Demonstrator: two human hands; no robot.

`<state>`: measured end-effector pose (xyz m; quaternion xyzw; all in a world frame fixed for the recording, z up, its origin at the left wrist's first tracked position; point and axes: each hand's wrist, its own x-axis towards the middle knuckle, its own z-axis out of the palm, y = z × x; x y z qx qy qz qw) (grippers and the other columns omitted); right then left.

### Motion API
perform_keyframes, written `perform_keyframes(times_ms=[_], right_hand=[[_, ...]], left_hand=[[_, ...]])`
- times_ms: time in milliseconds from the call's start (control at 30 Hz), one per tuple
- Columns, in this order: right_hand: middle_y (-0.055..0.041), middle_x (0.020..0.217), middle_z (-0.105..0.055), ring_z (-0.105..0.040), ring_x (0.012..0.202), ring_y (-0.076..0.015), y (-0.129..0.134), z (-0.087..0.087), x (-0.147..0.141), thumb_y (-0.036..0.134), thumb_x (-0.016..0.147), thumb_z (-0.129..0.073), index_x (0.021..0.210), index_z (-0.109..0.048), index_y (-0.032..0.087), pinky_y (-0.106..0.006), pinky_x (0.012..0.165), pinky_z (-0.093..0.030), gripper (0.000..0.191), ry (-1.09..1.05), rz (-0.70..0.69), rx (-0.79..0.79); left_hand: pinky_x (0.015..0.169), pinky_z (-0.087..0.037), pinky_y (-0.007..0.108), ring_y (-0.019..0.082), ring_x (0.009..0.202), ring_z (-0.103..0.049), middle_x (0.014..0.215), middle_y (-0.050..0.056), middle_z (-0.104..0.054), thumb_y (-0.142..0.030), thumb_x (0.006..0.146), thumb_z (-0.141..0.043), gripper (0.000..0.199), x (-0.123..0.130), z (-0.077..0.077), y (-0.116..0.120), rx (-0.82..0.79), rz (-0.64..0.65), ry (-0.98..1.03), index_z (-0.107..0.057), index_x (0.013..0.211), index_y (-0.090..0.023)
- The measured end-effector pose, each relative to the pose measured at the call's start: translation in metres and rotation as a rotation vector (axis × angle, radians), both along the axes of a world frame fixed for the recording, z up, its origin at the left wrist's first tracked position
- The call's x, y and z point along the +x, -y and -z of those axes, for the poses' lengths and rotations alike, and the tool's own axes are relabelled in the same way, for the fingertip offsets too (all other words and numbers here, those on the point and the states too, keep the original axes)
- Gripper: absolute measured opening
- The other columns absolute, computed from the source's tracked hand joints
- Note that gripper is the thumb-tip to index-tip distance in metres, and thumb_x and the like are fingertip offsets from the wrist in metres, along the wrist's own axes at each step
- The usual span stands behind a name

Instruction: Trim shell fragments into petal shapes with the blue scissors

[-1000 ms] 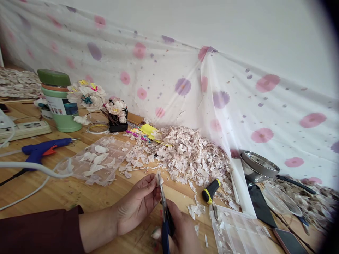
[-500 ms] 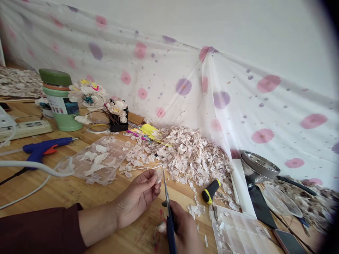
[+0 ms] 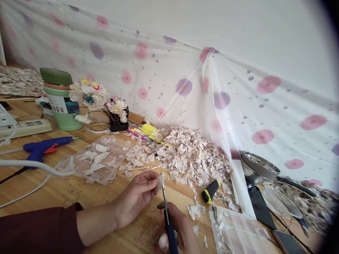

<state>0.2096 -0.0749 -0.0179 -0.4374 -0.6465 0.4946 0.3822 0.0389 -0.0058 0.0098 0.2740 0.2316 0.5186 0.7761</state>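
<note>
My left hand pinches a small pale petal piece between thumb and fingers, just above the wooden table. Low in the frame, my right hand grips blue-handled scissors, blades pointing up and touching the petal piece. A big heap of pale pink petal scraps lies just beyond both hands.
A clear tray of petals sits left of my hands, with a blue glue gun, white cable, power strip, green container and paper flowers beyond. A yellow-black tool, clear box, metal pan and phone lie right.
The scissors have shifted slightly right and lower against the petal piece; my left hand stays put, turning the piece a little. The view has drifted slightly.
</note>
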Motion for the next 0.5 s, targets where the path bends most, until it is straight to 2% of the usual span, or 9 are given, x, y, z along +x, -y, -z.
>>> perform_keyframes(times_ms=[100, 300, 500], right_hand=[[-0.0021, 0.077, -0.052, -0.047, 0.063, -0.0163, 0.0, -0.001, -0.001, 0.07, 0.074, -0.062, 0.126, -0.054, 0.021, -0.026, 0.056, -0.041, 0.073, -0.063, 0.004, -0.027], [-0.0006, 0.07, -0.052, -0.048, 0.061, -0.0179, 0.001, -0.002, -0.003, 0.069, 0.075, -0.062, 0.126, -0.056, 0.022, -0.029, 0.057, -0.041, 0.07, -0.124, 0.0, -0.073], [0.0031, 0.068, -0.043, -0.039, 0.056, -0.0131, 0.0, 0.017, -0.004, 0.066, 0.075, -0.064, 0.119, -0.059, 0.022, -0.025, 0.053, -0.034, 0.063, -0.187, 0.081, -0.018]], left_hand=[[0.066, -0.044, 0.018, 0.009, 0.063, -0.053, 0.063, -0.002, -0.062, -0.024, 0.064, -0.084, 0.017, 0.0, 0.0, 0.0, -0.009, 0.004, -0.022, -0.071, 0.071, -0.017], [0.065, -0.041, 0.018, 0.009, 0.064, -0.051, 0.063, -0.002, -0.061, -0.026, 0.064, -0.083, 0.017, -0.001, -0.002, 0.001, 0.032, 0.003, -0.083, -0.07, 0.069, -0.016], [0.066, -0.04, 0.019, 0.01, 0.066, -0.05, 0.064, -0.002, -0.062, -0.027, 0.064, -0.082, 0.017, -0.001, -0.004, 0.001, 0.055, 0.006, -0.136, -0.07, 0.068, -0.016]])
